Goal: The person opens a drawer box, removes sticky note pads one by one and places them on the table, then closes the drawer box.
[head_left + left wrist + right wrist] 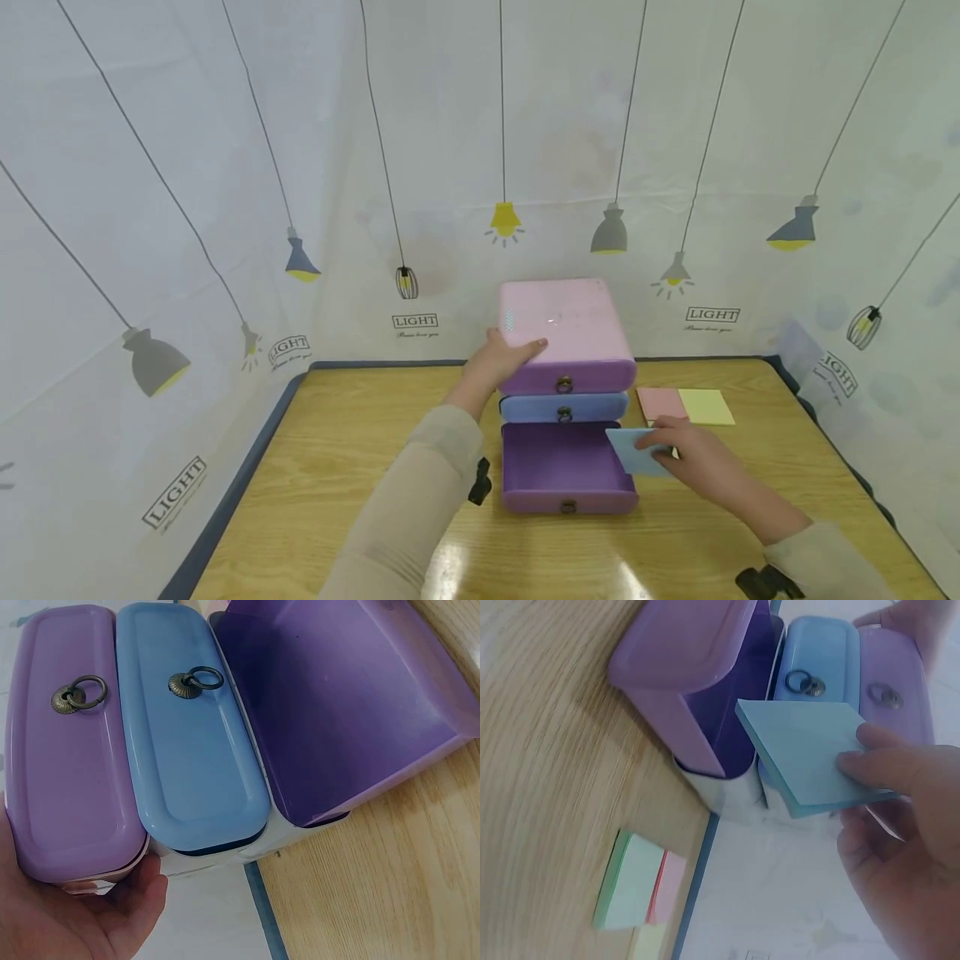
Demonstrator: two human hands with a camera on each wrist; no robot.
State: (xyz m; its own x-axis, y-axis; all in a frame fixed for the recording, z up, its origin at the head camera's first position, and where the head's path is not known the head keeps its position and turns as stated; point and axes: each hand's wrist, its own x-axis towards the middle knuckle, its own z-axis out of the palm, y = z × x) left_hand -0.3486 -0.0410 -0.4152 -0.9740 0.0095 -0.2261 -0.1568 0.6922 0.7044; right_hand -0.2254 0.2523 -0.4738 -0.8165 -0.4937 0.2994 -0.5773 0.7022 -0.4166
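Observation:
A small drawer box with a pink top point(562, 317) stands near the back of the table. Its lowest drawer point(558, 458), purple, is pulled out, and nothing shows inside. Above it, the blue drawer point(191, 742) and the upper purple drawer point(75, 765) are closed. My left hand point(495, 362) grips the box's upper left edge, thumb on top and fingers along the side. My right hand point(693, 454) pinches a light-blue sticky note pad point(802, 746) between thumb and fingers, tilted beside the open drawer's right wall.
On the table point(360, 467), right of the box, lie a pink pad point(660, 403), a yellow pad point(707, 407) and a green pad point(634, 881). Behind the box hangs a white cloth point(442, 167) printed with lamps.

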